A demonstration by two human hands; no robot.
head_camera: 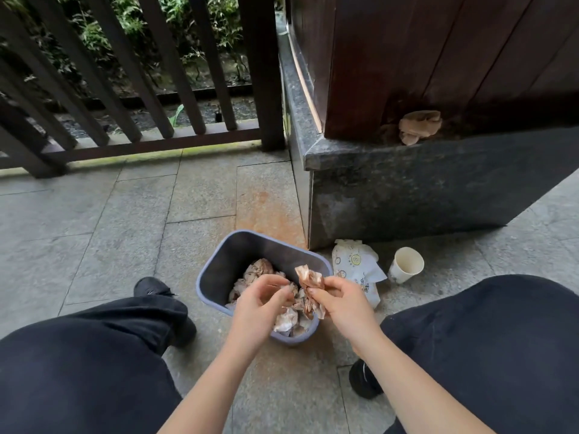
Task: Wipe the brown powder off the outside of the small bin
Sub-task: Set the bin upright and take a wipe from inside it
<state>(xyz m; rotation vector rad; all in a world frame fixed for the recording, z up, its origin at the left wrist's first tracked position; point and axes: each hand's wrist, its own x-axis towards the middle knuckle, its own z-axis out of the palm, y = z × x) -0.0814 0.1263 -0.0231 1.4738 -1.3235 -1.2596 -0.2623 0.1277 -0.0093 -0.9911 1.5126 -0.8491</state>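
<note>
The small bin [225,264], blue-grey with a lilac rim, stands upright on the stone floor between my knees. Several crumpled, brown-stained tissues lie inside it. My right hand [341,303] is over the bin's right rim, shut on a crumpled brown-stained tissue [308,278]. My left hand [261,300] hovers over the bin's opening with fingers curled and apart, holding nothing that I can see. A brown powder smear [269,211] stains the floor slab just beyond the bin.
A white tissue pack [355,264] and a paper cup [405,264] sit on the floor right of the bin, by a dark stone ledge [407,189]. Another stained tissue wad [418,125] lies on that ledge. A wooden railing [131,89] closes off the far side.
</note>
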